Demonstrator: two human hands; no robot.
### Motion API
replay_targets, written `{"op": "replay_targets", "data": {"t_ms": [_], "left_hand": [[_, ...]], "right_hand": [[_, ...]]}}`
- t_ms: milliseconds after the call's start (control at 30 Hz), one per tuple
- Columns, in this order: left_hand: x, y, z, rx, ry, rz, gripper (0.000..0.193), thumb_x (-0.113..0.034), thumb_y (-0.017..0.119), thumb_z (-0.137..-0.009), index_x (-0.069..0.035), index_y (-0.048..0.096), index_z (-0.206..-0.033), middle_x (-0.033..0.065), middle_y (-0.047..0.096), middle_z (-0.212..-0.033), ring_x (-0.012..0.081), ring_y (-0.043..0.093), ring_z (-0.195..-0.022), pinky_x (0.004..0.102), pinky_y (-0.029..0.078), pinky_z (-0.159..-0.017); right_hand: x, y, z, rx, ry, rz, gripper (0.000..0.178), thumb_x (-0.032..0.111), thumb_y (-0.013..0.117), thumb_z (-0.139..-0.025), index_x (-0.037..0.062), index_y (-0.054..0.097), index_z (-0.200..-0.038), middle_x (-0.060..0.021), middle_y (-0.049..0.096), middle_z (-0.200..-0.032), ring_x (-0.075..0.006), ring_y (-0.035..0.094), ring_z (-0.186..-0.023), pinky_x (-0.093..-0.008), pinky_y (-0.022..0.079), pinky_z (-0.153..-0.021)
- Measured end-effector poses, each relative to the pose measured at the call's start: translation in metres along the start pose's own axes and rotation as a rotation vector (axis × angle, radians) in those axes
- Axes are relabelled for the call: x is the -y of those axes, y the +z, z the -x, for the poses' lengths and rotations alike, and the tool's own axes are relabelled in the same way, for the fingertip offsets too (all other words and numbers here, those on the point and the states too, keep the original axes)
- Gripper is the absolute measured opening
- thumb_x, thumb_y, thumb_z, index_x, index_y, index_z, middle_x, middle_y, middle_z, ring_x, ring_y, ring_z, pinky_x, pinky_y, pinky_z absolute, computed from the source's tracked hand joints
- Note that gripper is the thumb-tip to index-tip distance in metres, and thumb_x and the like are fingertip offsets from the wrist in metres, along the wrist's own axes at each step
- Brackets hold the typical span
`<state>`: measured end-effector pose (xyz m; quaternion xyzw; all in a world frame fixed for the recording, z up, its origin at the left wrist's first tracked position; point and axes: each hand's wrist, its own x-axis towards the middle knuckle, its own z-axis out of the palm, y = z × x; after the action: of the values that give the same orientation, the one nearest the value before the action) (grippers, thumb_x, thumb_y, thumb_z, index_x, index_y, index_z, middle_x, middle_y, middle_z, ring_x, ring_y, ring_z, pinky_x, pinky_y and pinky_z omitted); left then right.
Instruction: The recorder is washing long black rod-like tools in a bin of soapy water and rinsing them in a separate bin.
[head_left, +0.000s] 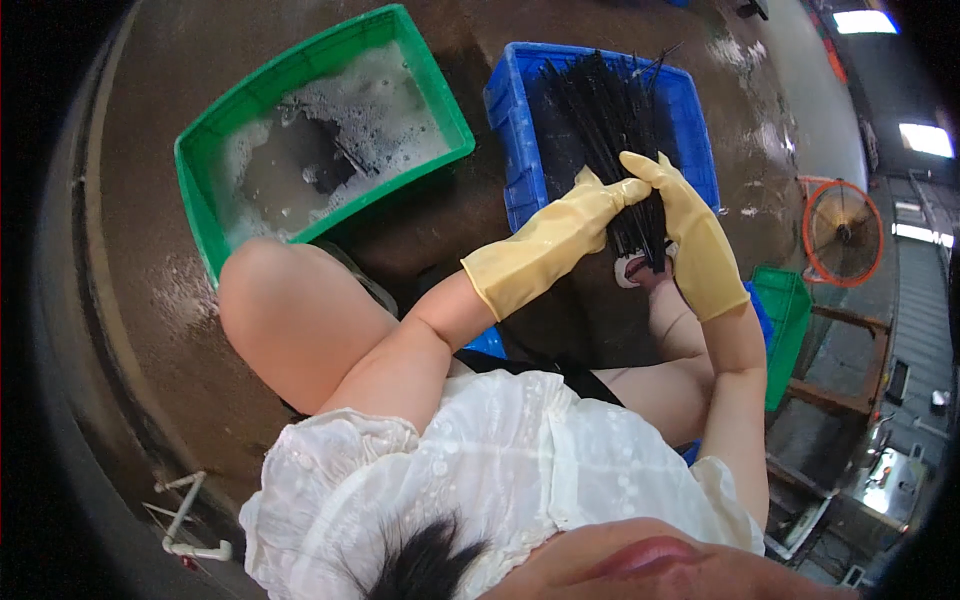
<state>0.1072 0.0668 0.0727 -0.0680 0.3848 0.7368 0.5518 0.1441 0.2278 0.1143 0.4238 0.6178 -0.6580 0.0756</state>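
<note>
Black sticks [592, 110]: bundled, slanting over near edge of blue crate [702, 135], lower ends past it | left hand [603, 203]: gloved fingers grasping bundle | right hand [683, 205]: gloved fingers clasping its right side | green tub [428, 80]: sudsy water

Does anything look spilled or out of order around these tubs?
The floor shines wet left of the green tub, as if water may have splashed out. At the blue tub, the bundle of black strips has a few ends jutting askew at its far right. Nothing looks plainly broken.
</note>
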Motion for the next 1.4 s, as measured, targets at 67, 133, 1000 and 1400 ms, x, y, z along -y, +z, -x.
{"op": "replay_targets", "data": {"t_ms": [67, 133, 1000, 1400], "left_hand": [[-0.004, -0.008, 0.015, 0.118, 0.107, 0.133, 0.082, -0.028, 0.075, -0.089, 0.0, 0.033, -0.152, 0.0175, 0.061, -0.135, 0.0297, 0.064, -0.12, 0.0422, 0.052, -0.099], [-0.001, -0.012, 0.015, -0.026, 0.201, 0.03, 0.07, -0.022, 0.072, -0.092, -0.004, 0.037, -0.15, 0.0155, 0.062, -0.133, 0.0267, 0.064, -0.121, 0.0401, 0.053, -0.097], [-0.105, -0.398, 0.064, -1.534, 0.031, -0.577, 0.044, -0.005, 0.062, -0.085, -0.006, 0.06, -0.129, 0.0216, 0.066, -0.128, 0.0368, 0.064, -0.117, 0.0423, 0.049, -0.105], [-0.15, -0.29, 0.019, -1.461, 0.981, -1.424, 0.022, -0.016, 0.067, -0.078, -0.009, 0.069, -0.099, 0.0138, 0.06, -0.102, 0.035, 0.058, -0.098, 0.0454, 0.049, -0.087]], "right_hand": [[0.012, 0.02, 0.009, 0.137, -0.064, 0.022, 0.07, 0.024, 0.079, -0.086, 0.0011, 0.049, -0.144, -0.0133, 0.066, -0.126, -0.0229, 0.063, -0.117, -0.0378, 0.054, -0.096], [0.006, 0.018, -0.009, 0.158, -0.073, 0.052, 0.064, 0.022, 0.078, -0.086, 0.0006, 0.053, -0.141, -0.0132, 0.066, -0.127, -0.0232, 0.063, -0.118, -0.0374, 0.054, -0.097], [-0.003, 0.292, -0.16, 0.294, -0.74, 0.866, 0.046, 0.036, 0.065, -0.095, -0.0008, 0.069, -0.122, -0.0169, 0.073, -0.114, -0.0237, 0.069, -0.11, -0.0347, 0.052, -0.094], [-0.081, 0.268, -0.123, 0.503, -0.957, 1.314, 0.037, 0.036, 0.054, -0.099, 0.0077, 0.072, -0.085, -0.0182, 0.071, -0.088, -0.0404, 0.067, -0.091, -0.0518, 0.05, -0.081]]}}
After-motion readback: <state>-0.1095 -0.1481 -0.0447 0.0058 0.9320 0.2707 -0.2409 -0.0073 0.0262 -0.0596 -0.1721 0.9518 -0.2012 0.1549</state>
